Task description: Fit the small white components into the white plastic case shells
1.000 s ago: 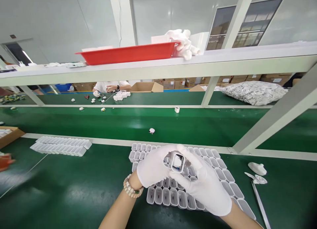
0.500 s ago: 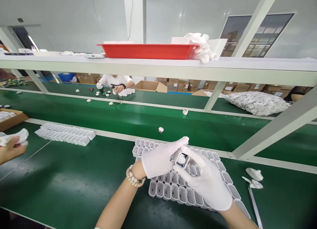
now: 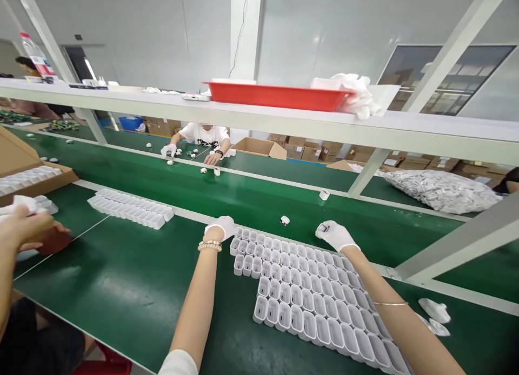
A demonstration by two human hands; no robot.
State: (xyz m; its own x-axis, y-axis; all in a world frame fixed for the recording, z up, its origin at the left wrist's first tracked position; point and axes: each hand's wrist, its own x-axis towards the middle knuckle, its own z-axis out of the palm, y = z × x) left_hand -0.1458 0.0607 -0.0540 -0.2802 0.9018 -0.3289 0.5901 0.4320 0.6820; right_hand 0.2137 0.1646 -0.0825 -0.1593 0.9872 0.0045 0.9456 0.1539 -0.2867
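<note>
Nearest to us lies the block of white shells (image 3: pixel 308 310), a grid of open-topped cells on the green bench, and we place everything else by it. Our forearms reach out over it, the left along its left edge and the right across its right half. Right of the block, apart from it, lie loose white pieces (image 3: pixel 436 311). Well to its left, a co-worker's hand (image 3: pixel 25 228) closes on something white.

At the block's far left corner rests our left hand (image 3: pixel 221 227), gloved in white, with a bead bracelet (image 3: pixel 210 246) on the wrist. Its fingers are curled under, and we cannot tell whether they grip anything. At the block's far right edge is our right hand (image 3: pixel 335 236), also gloved, with its fingers pressed around a small white casing (image 3: pixel 323 229) that shows at the thumb side.

Left of the block and a little farther out sits a narrower row of shells (image 3: pixel 132 208). Beyond the block, on the green belt, a small white part (image 3: pixel 285 220) lies between our hands, and another white part (image 3: pixel 324 194) lies farther out. Farther still beyond the block, a person in a white shirt (image 3: pixel 203 134) works across the belt, and a clear bag of white parts (image 3: pixel 441 190) lies off to the right. High above the block, a red tray (image 3: pixel 279 96) sits on the shelf.
</note>
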